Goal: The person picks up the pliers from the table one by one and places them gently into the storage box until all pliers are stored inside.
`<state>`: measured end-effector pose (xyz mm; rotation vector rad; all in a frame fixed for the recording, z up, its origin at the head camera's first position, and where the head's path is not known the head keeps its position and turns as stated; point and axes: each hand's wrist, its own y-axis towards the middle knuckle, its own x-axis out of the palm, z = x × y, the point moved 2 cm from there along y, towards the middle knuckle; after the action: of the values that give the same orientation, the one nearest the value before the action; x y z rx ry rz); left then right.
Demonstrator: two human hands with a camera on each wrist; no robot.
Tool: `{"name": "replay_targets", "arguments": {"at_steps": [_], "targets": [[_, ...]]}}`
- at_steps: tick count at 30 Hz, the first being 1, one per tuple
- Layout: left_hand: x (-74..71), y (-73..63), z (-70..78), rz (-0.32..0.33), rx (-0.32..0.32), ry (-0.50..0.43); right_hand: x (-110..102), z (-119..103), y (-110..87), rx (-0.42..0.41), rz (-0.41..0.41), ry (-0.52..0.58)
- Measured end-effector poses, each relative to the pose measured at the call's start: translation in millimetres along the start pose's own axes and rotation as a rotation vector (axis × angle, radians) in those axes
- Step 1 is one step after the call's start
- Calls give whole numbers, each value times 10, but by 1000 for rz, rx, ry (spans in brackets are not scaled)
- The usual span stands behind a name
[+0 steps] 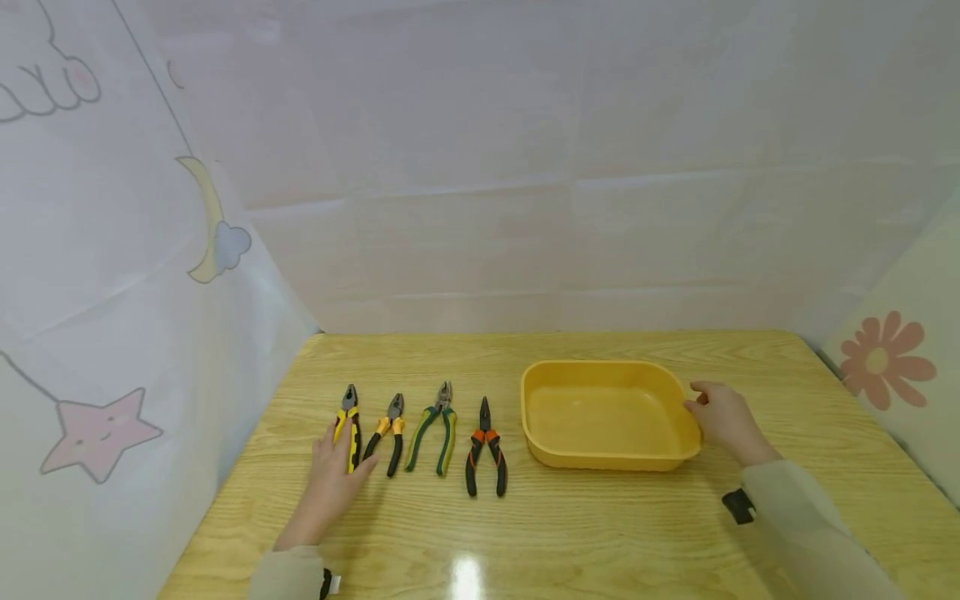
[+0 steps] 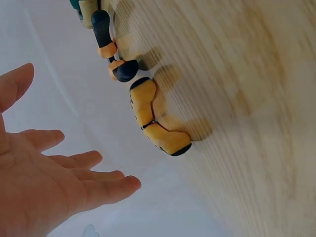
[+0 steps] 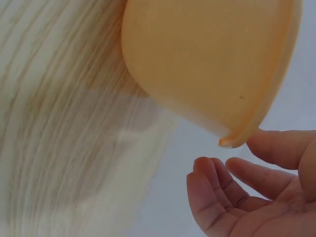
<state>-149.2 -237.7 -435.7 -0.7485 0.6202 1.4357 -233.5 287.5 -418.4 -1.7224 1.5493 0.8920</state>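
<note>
No readable text, labels, brands or numbers in any view

The white curtain walls [image 1: 480, 167] carry only drawn motifs, no lettering: a pink star [image 1: 97, 433] at the near left, a yellow crescent moon with a blue cloud [image 1: 213, 229] further back on the left, and a pink flower [image 1: 885, 360] on the right; the four pairs of pliers [image 1: 420, 433] in a row on the left of the wooden table [image 1: 600, 533] and the yellow plastic tray [image 1: 607, 414] to their right show no marking that can be made out
</note>
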Motion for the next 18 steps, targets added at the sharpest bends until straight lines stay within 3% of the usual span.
{"name": "replay_targets", "arguments": {"at_steps": [3,9,18], "targets": [[-31,1,-47,-17,-19,-21,12,28,23,23,-12,34],[-96,26,-108,-45,-58,-89,37,81,59,119,-85,207],[-179,71,-155,-47,-89,-171,49,217,110,236,-184,406]]}}
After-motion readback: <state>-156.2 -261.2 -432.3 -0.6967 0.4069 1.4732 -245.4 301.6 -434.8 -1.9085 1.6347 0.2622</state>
